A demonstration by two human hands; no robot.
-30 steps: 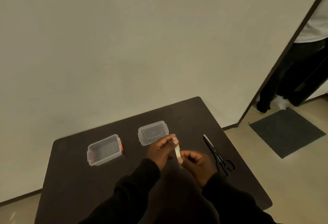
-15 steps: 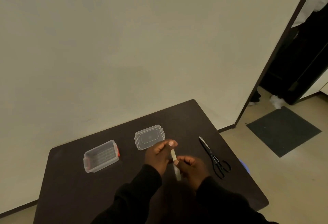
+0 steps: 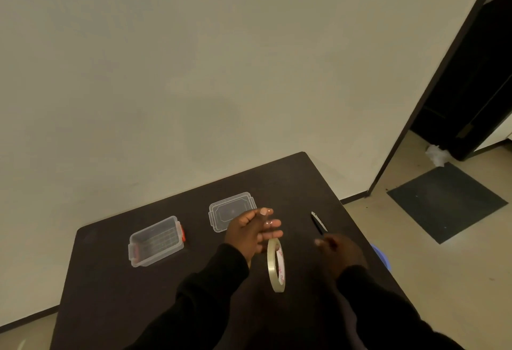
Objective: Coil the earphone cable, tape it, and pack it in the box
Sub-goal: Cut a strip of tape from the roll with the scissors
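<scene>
A roll of clear tape [image 3: 276, 265] hangs edge-on above the dark table [image 3: 116, 288], its top touching the fingertips of my left hand [image 3: 250, 234], whose fingers are stretched out. My right hand [image 3: 341, 252] rests with curled fingers over the handles of the black scissors [image 3: 319, 221]; only the blades show. The clear plastic box [image 3: 156, 241] with red clips stands open at the left. Its clear lid [image 3: 231, 211] lies flat behind my left hand. No earphone cable is visible.
A pale wall runs just behind the table. Beside the table's right edge sits a blue object [image 3: 381, 256] on the floor. A dark mat [image 3: 446, 201] lies before an open doorway [image 3: 476, 78] at the right.
My hands have parted: the right one left the tape and moved right onto the scissors. The tape roll now hangs from my left fingers, turned edge-on.
</scene>
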